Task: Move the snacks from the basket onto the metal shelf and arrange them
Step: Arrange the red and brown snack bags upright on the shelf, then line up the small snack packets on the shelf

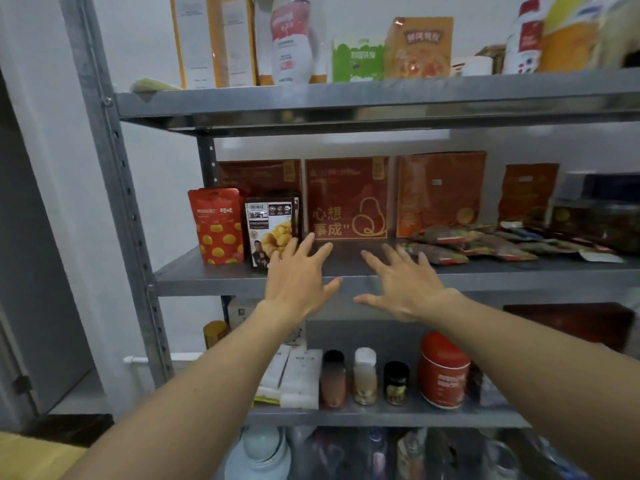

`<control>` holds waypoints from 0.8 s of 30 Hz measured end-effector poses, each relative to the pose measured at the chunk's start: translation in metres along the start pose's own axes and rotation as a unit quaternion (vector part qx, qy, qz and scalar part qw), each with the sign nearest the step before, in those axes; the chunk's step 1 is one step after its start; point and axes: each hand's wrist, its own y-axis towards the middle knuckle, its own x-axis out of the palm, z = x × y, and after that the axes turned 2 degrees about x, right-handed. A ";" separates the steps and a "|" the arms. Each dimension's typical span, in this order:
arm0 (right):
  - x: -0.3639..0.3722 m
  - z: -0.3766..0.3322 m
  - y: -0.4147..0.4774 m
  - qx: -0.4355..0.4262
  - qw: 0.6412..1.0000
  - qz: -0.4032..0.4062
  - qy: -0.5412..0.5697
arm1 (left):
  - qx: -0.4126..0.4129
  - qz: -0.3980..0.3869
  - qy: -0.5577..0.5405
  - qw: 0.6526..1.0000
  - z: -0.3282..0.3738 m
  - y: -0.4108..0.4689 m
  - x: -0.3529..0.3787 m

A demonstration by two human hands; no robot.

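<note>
Hands: left hand (pixel 298 278) and right hand (pixel 403 285) both spread, holding nothing
Chestnut pouches (pixel 273 232): upright at metal shelf (pixel 214 275) left end, labels facing out

Just beyond your left hand's (pixel 298 275) fingertips, the black-and-white upright snack pouch printed with yellow chestnuts (pixel 270 232) stands on the grey metal shelf (pixel 214 277), almost touching your fingers. Left of that hand, right beside the pouch, stands the red upright snack pouch dotted with yellow chestnuts (pixel 218 226), leaning slightly. Beyond and to the right of your right hand (pixel 403 284), the flat dark snack packets with red and green ends (pixel 474 242) lie overlapping in a loose spread along the same shelf board.
</note>
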 end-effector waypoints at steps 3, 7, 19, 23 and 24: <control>0.001 0.029 -0.009 0.000 1.000 0.002 0.007 | 0.015 -0.007 -0.005 1.000 0.038 0.008 0.004; -0.003 0.070 -0.007 0.012 1.000 0.013 0.017 | 0.028 -0.006 -0.012 1.000 0.072 0.034 0.015; -0.001 0.188 0.089 0.252 0.923 0.143 0.253 | -0.047 -0.034 -0.307 0.950 0.131 0.173 0.081; 0.005 0.213 0.118 0.287 0.900 0.099 0.311 | -0.014 -0.138 -0.283 0.949 0.145 0.208 0.108; 0.008 0.216 0.123 0.288 0.895 0.090 0.328 | -0.014 -0.159 -0.278 0.947 0.149 0.214 0.110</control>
